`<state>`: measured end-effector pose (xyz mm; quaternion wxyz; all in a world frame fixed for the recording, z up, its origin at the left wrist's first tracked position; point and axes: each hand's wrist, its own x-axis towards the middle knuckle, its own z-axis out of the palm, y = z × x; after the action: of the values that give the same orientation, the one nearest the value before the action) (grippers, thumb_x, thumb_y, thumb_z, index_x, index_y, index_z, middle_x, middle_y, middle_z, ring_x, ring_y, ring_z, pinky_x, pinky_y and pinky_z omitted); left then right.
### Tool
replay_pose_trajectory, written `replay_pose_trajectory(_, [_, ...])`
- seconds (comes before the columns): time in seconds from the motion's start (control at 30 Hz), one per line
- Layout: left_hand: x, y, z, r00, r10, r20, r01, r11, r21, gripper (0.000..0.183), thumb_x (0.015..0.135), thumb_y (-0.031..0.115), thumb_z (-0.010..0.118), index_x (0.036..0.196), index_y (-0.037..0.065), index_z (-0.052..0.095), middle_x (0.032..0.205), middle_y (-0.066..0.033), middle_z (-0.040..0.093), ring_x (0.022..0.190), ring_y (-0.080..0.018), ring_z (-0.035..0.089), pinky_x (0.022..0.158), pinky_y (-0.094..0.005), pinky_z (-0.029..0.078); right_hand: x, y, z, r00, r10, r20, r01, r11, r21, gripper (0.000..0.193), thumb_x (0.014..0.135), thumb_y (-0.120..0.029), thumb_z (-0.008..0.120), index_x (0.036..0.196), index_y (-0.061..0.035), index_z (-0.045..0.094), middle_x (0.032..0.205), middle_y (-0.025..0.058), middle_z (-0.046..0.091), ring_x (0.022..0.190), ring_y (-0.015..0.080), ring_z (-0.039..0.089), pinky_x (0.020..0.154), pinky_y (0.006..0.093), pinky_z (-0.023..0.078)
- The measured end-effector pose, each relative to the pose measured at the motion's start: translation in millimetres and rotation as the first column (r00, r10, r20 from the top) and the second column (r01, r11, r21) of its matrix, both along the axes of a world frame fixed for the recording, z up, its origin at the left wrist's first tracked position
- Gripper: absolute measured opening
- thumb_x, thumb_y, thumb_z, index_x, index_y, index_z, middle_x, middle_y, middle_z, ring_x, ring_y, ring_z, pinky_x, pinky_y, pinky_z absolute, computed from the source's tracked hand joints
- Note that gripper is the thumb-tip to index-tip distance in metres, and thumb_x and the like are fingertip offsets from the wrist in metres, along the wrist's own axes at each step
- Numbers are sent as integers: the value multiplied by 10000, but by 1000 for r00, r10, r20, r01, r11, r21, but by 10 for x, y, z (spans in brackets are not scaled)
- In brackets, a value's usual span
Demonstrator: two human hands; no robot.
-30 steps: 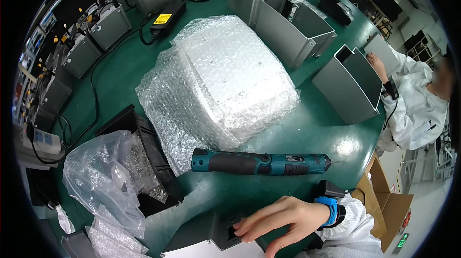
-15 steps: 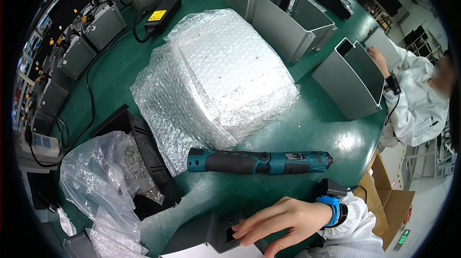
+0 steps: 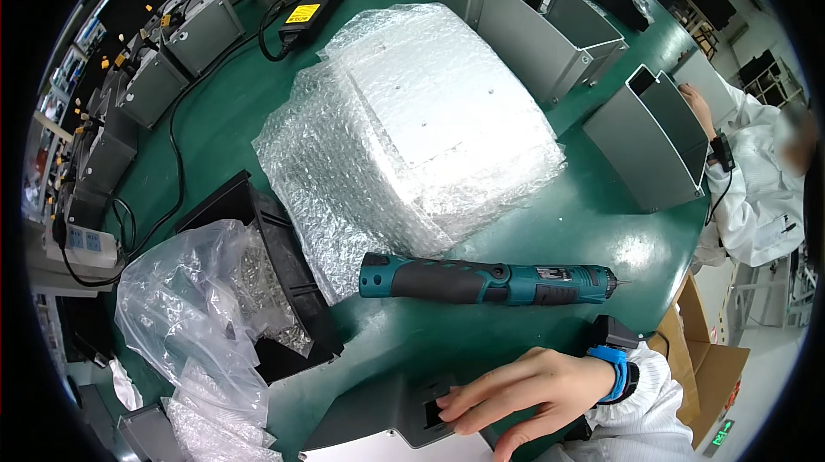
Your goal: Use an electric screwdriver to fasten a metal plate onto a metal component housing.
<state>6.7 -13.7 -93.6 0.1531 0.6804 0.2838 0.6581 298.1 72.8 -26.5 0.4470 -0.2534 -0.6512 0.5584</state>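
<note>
One hand (image 3: 524, 385), fingers spread flat on grey metal housing (image 3: 387, 415)

Looking steeply down from head height, close over the green worktable (image 3: 215, 131), fisheye-bent toward the rim.

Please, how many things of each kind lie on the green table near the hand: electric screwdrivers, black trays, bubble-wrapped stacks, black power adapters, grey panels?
Teal electric screwdriver: 1
Black tray: 1
Bubble-wrapped stack: 1
Black power adapter: 1
Grey panel under the right hand: 1
Total: 5
</note>
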Motion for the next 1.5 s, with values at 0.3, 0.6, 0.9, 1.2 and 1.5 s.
replay_pose_trajectory(0.3, [-71, -64, -35, 1000, -10, -2, 10, 998, -63, 393, 943, 286, 357, 976, -50, 558, 765, -83, 528, 609, -133, 444, 547, -273, 369, 20, 0, -40, 1000, 3, 16, -3, 1000, 7, 373, 718, -190, 744, 1007, 9, 617, 1055, 167, 598, 931, 295, 604, 776, 350, 510])
replay_pose_trajectory(0.6, [-271, -180, 170, 998, -49, -26, 41, 969, -242, 393, 942, 285, 361, 1005, -51, 554, 767, -79, 530, 619, -130, 446, 555, -270, 370, 6, 16, 41, 1000, 21, -7, -21, 1000, 20, 369, 741, -168, 732, 1024, 23, 590, 1047, 201, 583, 935, 306, 597, 777, 354, 508])
replay_pose_trajectory(0.9, [-270, 120, 449, 849, 164, 502, 382, 465, -799, 280, 910, 193, 467, 1151, 53, 437, 748, -12, 423, 636, -101, 351, 583, -237, 311, 303, 60, 44, 351, -686, 638, 390, 726, 566, 450, 651, -246, 754, 1016, -53, 574, 922, 80, 556, 841, 260, 524, 745, 358, 448])
replay_pose_trajectory(1.2, [-455, 397, 832, 834, 126, 537, 409, 512, -755, 143, 917, 137, 508, 879, 2, 534, 597, -11, 414, 508, -67, 322, 453, -200, 273, 297, 71, -197, 96, -712, 695, 261, 692, 673, 365, 656, -284, 730, 919, -88, 569, 787, 57, 523, 779, 224, 556, 657, 335, 442])
replay_pose_trajectory(1.5, [-404, 637, 1701, 806, -101, 583, 513, 612, -602, 166, 842, 53, 598, 973, -49, 608, 787, -78, 598, 602, -72, 460, 527, -206, 344, 286, -255, 511, 434, -883, 176, 777, 466, 422, 345, 698, -60, 698, 963, -24, 479, 820, 90, 520, 679, 234, 562, 584, 315, 451])
